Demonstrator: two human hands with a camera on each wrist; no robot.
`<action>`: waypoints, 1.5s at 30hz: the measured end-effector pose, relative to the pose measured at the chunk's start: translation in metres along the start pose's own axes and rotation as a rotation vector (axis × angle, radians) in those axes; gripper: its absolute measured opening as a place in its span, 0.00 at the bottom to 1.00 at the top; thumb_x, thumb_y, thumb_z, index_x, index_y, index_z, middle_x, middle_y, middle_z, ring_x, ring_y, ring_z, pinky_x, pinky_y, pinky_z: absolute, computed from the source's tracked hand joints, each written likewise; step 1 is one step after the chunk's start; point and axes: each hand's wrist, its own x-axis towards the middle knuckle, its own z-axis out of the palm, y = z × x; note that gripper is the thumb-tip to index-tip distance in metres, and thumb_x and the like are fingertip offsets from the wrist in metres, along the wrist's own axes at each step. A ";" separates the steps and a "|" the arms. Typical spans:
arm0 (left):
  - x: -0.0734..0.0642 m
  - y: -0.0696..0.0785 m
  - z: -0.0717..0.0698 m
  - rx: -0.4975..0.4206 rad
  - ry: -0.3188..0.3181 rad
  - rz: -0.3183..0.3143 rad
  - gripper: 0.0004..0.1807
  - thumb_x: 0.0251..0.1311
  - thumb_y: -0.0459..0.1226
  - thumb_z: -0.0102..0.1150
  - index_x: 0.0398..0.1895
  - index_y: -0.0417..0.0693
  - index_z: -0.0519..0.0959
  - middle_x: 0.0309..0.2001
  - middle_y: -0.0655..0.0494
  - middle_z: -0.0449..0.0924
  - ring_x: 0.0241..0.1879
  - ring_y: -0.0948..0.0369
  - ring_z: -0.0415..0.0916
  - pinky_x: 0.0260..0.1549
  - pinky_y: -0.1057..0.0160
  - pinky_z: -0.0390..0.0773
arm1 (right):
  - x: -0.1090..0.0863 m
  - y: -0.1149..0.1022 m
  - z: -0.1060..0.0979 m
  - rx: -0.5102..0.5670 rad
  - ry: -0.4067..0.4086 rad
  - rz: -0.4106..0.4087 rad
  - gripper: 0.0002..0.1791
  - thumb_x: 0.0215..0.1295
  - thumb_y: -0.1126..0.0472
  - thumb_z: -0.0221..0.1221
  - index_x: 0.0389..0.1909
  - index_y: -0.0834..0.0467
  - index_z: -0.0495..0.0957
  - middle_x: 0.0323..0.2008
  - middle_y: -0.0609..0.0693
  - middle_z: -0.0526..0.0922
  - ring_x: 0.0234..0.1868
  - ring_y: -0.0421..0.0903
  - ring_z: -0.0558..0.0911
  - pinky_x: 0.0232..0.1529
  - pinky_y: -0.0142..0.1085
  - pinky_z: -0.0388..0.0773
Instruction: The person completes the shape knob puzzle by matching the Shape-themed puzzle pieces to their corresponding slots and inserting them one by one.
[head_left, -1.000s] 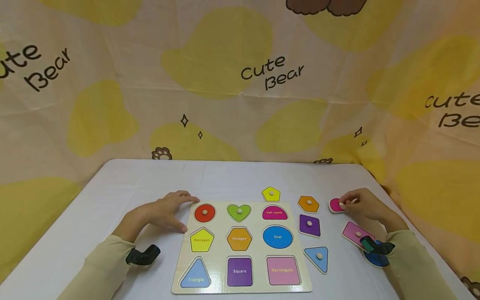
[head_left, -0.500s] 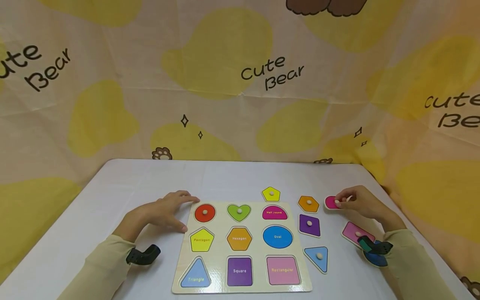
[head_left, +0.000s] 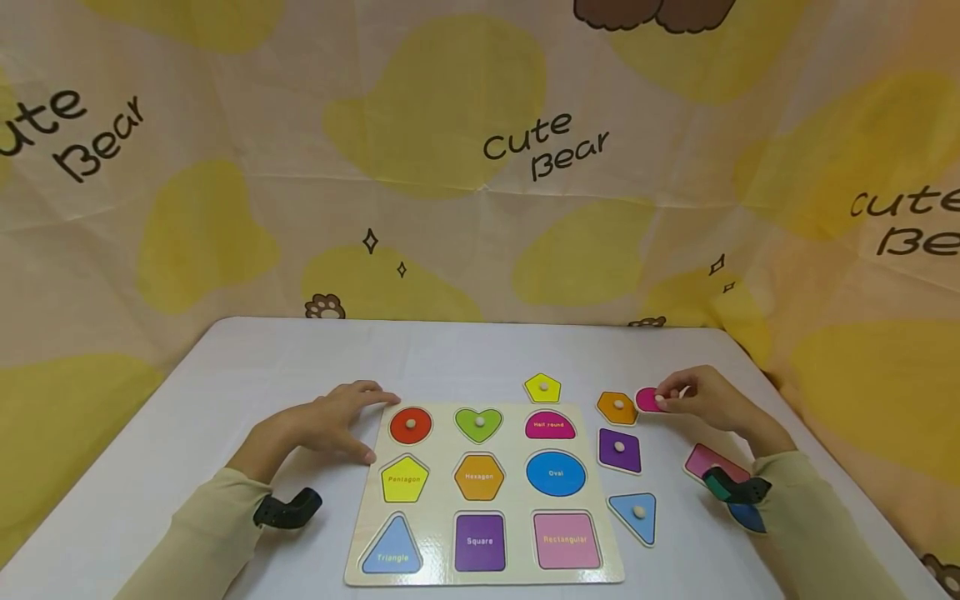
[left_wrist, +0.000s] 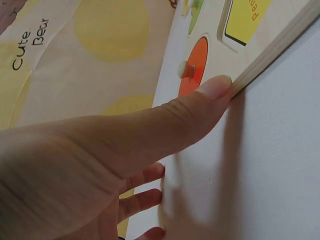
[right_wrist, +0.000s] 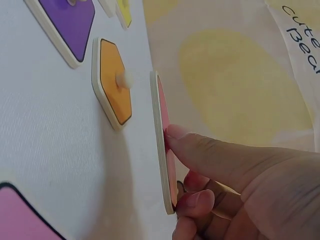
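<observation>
Right hand (head_left: 708, 402): your thumb and fingers pinch the magenta half-round piece (head_left: 647, 397), raised near the orange hexagon piece (head_left: 610, 409)
Left hand (head_left: 322, 422): your fingers spread apart, thumb touching the puzzle board (head_left: 515, 496)

- A white table (head_left: 450, 354) with rounded far corners stands in front of a creased cloth backdrop (head_left: 292, 108), which is beige and also runs along both sides.
- Large, rounded yellow patches (head_left: 438, 100) are printed across the cloth.
- Black lettering (head_left: 547, 144) reads "cute Bear" in the middle; the frame cuts off the same words at far left and far right.
- Small outlined sparkles (head_left: 371, 242) sit in two pairs, left and right of centre.
- A brown-edged paw print (head_left: 325, 307) shows left of centre, just above the table's far edge.
- A brown shape (head_left: 654, 12) with a dark outline is cropped by the top of the head view.
</observation>
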 end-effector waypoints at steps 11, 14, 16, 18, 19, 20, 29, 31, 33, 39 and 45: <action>0.001 0.000 0.000 -0.003 -0.001 0.029 0.46 0.43 0.51 0.81 0.70 0.60 0.71 0.73 0.39 0.63 0.72 0.35 0.58 0.61 0.23 0.66 | 0.011 -0.011 0.008 0.027 -0.017 -0.022 0.09 0.65 0.61 0.67 0.40 0.63 0.86 0.31 0.51 0.79 0.33 0.43 0.71 0.29 0.28 0.69; 0.001 -0.001 0.000 -0.003 -0.003 0.035 0.46 0.43 0.50 0.81 0.70 0.60 0.71 0.73 0.39 0.64 0.72 0.35 0.59 0.62 0.23 0.65 | 0.013 -0.016 0.010 0.032 -0.026 -0.045 0.08 0.64 0.62 0.68 0.39 0.63 0.85 0.30 0.51 0.77 0.32 0.43 0.71 0.28 0.28 0.69; 0.001 -0.002 0.001 -0.002 -0.002 0.038 0.46 0.43 0.50 0.81 0.70 0.59 0.71 0.73 0.39 0.64 0.72 0.36 0.59 0.62 0.23 0.65 | 0.015 -0.020 0.011 0.032 -0.030 -0.052 0.07 0.64 0.62 0.68 0.39 0.62 0.85 0.30 0.50 0.77 0.31 0.43 0.71 0.28 0.28 0.69; 0.001 -0.002 0.000 -0.002 0.000 0.040 0.47 0.43 0.50 0.81 0.70 0.59 0.71 0.73 0.39 0.64 0.72 0.35 0.59 0.62 0.23 0.65 | 0.017 -0.025 0.013 0.032 -0.035 -0.056 0.07 0.64 0.62 0.68 0.39 0.62 0.85 0.29 0.50 0.77 0.32 0.43 0.71 0.28 0.28 0.69; 0.001 -0.002 0.000 -0.002 0.001 0.040 0.47 0.43 0.50 0.81 0.70 0.59 0.71 0.73 0.39 0.64 0.72 0.35 0.59 0.62 0.23 0.65 | 0.018 -0.027 0.014 0.033 -0.039 -0.060 0.07 0.64 0.62 0.68 0.39 0.62 0.85 0.30 0.50 0.77 0.32 0.43 0.71 0.29 0.28 0.70; 0.001 -0.002 0.000 -0.002 0.001 0.040 0.47 0.43 0.50 0.81 0.70 0.59 0.71 0.73 0.39 0.64 0.72 0.35 0.59 0.62 0.23 0.65 | 0.019 -0.030 0.015 0.033 -0.043 -0.062 0.07 0.64 0.62 0.68 0.39 0.62 0.85 0.30 0.50 0.78 0.32 0.43 0.71 0.29 0.28 0.70; 0.001 -0.004 0.000 -0.005 0.001 0.041 0.46 0.43 0.50 0.81 0.70 0.59 0.71 0.73 0.39 0.63 0.72 0.35 0.58 0.62 0.23 0.65 | 0.030 -0.050 0.024 0.049 -0.073 -0.051 0.09 0.64 0.61 0.68 0.40 0.63 0.85 0.32 0.51 0.81 0.35 0.46 0.72 0.28 0.27 0.72; 0.001 -0.004 0.000 -0.004 0.002 0.037 0.47 0.43 0.50 0.81 0.70 0.60 0.71 0.73 0.39 0.63 0.72 0.35 0.58 0.62 0.23 0.65 | 0.033 -0.053 0.026 0.054 -0.077 -0.054 0.09 0.64 0.61 0.68 0.40 0.63 0.85 0.33 0.51 0.81 0.35 0.46 0.72 0.28 0.28 0.71; 0.001 -0.004 0.001 -0.004 0.003 0.031 0.47 0.43 0.50 0.81 0.70 0.60 0.71 0.73 0.40 0.63 0.72 0.35 0.58 0.62 0.23 0.65 | 0.035 -0.056 0.028 0.062 -0.081 -0.052 0.09 0.64 0.61 0.68 0.40 0.63 0.86 0.33 0.52 0.81 0.34 0.47 0.72 0.28 0.27 0.71; 0.000 -0.002 0.001 0.002 0.009 0.026 0.47 0.42 0.51 0.81 0.70 0.60 0.72 0.73 0.40 0.64 0.72 0.35 0.59 0.61 0.23 0.65 | 0.039 -0.060 0.037 0.087 -0.088 -0.055 0.09 0.63 0.62 0.69 0.40 0.63 0.87 0.33 0.52 0.81 0.34 0.47 0.71 0.27 0.27 0.72; 0.001 -0.002 0.002 0.008 0.008 0.007 0.47 0.42 0.51 0.81 0.70 0.61 0.72 0.73 0.41 0.64 0.72 0.36 0.59 0.61 0.23 0.66 | 0.042 -0.067 0.045 0.097 -0.090 -0.063 0.08 0.63 0.62 0.69 0.39 0.63 0.87 0.33 0.53 0.81 0.34 0.47 0.71 0.27 0.27 0.72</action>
